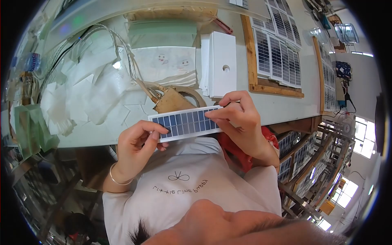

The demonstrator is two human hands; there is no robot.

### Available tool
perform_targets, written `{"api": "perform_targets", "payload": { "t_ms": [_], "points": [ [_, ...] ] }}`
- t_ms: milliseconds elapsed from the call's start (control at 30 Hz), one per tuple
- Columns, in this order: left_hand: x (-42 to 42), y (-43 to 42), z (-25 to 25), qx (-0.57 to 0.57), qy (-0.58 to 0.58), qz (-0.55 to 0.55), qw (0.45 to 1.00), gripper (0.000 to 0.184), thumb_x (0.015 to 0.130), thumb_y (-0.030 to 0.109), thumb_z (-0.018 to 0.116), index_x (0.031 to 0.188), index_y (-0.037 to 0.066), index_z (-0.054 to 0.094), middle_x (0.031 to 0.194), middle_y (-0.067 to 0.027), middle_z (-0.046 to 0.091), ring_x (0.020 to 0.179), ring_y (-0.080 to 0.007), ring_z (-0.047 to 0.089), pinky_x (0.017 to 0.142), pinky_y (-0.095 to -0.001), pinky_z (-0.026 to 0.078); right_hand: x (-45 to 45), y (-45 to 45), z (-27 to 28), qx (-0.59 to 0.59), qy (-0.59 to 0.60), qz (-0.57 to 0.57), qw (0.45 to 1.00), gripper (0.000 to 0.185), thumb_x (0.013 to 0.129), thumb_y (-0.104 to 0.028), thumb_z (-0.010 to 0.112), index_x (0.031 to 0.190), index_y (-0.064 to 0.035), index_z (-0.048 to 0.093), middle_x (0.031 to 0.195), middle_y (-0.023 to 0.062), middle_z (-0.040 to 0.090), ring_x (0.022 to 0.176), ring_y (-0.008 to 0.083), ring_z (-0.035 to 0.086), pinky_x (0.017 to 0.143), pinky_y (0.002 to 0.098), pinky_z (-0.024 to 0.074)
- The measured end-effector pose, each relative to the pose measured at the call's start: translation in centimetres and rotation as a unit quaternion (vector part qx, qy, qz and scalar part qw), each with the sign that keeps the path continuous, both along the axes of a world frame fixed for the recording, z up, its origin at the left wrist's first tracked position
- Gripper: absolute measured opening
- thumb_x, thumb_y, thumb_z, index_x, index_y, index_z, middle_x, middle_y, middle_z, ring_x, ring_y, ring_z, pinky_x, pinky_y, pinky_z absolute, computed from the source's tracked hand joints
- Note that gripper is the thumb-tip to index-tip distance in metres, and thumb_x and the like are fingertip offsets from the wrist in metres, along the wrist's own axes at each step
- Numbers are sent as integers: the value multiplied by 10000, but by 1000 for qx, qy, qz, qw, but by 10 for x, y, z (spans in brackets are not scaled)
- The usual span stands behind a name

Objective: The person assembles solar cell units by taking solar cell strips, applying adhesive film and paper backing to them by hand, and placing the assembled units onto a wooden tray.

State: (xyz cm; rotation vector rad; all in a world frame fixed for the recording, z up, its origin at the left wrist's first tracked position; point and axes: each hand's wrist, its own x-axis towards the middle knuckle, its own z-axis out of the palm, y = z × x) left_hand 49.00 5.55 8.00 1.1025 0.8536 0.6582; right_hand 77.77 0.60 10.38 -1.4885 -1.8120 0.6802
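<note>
A narrow white-edged solar panel [188,124] with dark blue cells is held level in front of my chest, close to the table's near edge. My left hand [138,141] grips its left end between thumb and fingers. At the other end, my right hand [241,120] pinches the panel, its fingertips resting on the upper corner and face. Just beyond the panel lies a tan, worn, box-like device [173,101] with a hose attached; the panel hides part of it.
A stack of white rectangular pieces [223,61] stands ahead. To the right, a wooden-framed tray [252,61] holds several solar panels. Translucent sheets [90,87] are strewn on the left; a drawn-on paper [163,61] lies mid-table. Panel racks [304,163] stand at lower right.
</note>
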Motion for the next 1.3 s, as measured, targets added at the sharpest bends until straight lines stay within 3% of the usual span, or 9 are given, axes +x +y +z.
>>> {"api": "perform_targets", "payload": {
  "t_ms": [300, 867, 967, 1033, 1100, 1133, 1200, 1233, 1300],
  "points": [
    [-15, 0, 2, -60, -7, 34, 998, 135, 1040, -14, 516, 1060, -47, 645, 938, -113, 699, 774, -138, 703, 660, -252, 601, -10, 1, -9, -22, 89, 32, 995, 261, 841, 107, 748, 1029, -72, 775, 1115, 71, 460, 757, 101, 550, 661, 245, 482],
    [5, -14, -5, -62, -57, -9, 996, 145, 1045, -16, 513, 1107, -46, 641, 994, -96, 685, 815, -134, 701, 703, -258, 599, 9, -17, -8, -47, 89, -2, 995, 278, 831, 104, 742, 1036, -83, 765, 1134, 88, 476, 814, 129, 605, 697, 252, 536],
    [3, -14, -3, 60, 13, -41, 997, 147, 1022, -44, 536, 1123, -51, 643, 982, -106, 682, 779, -134, 688, 688, -258, 584, 10, -19, 0, -62, 107, 3, 992, 384, 826, 97, 748, 1167, -77, 713, 1201, 117, 508, 843, 133, 623, 717, 240, 536],
    [-9, -13, -6, 260, 47, -75, 962, 180, 960, -96, 590, 1131, -52, 626, 943, -123, 671, 733, -163, 676, 677, -261, 576, 15, -20, 6, -72, 147, 35, 986, 544, 842, 93, 737, 1351, -32, 594, 1195, 129, 604, 873, 114, 626, 758, 221, 527],
    [-17, -14, -14, 376, 7, -85, 923, 350, 903, -134, 627, 1230, -42, 544, 909, -121, 657, 703, -189, 657, 638, -275, 556, 18, -26, 21, -291, 313, 33, 903, 540, 859, 67, 747, 1364, -21, 578, 1083, 108, 663, 869, 108, 632, 736, 221, 515],
    [-9, -21, -11, 335, 0, -53, 941, 428, 884, -149, 632, 1275, -32, 503, 910, -133, 656, 712, -196, 653, 623, -285, 548, 18, -23, 30, -329, 329, 43, 884, 423, 887, 27, 749, 1291, -13, 632, 987, 80, 683, 848, 91, 635, 723, 224, 508],
    [-3, -21, -1, 281, 37, -62, 957, 599, 870, -154, 625, 1397, -21, 373, 918, -161, 652, 762, -208, 650, 648, -308, 548, 26, -22, 29, -277, 216, 114, 929, 233, 939, -54, 713, 1171, -31, 691, 940, 37, 696, 856, 103, 660, 738, 250, 534],
    [-1, -21, -4, 260, -1, -44, 965, 591, 889, -138, 613, 1410, -24, 358, 926, -160, 652, 782, -208, 653, 684, -307, 553, 27, -22, 32, -277, 228, 72, 930, 123, 956, -80, 702, 1058, -14, 717, 936, 47, 699, 856, 111, 665, 756, 246, 534],
    [8, -19, -6, 269, -56, 18, 961, 568, 959, -47, 578, 1456, -14, 305, 941, -145, 658, 802, -195, 641, 747, -294, 533, 49, -31, 14, -136, 147, -1, 980, 120, 961, -84, 698, 1061, -18, 709, 935, 53, 702, 860, 114, 671, 769, 249, 537]
  ]
}}
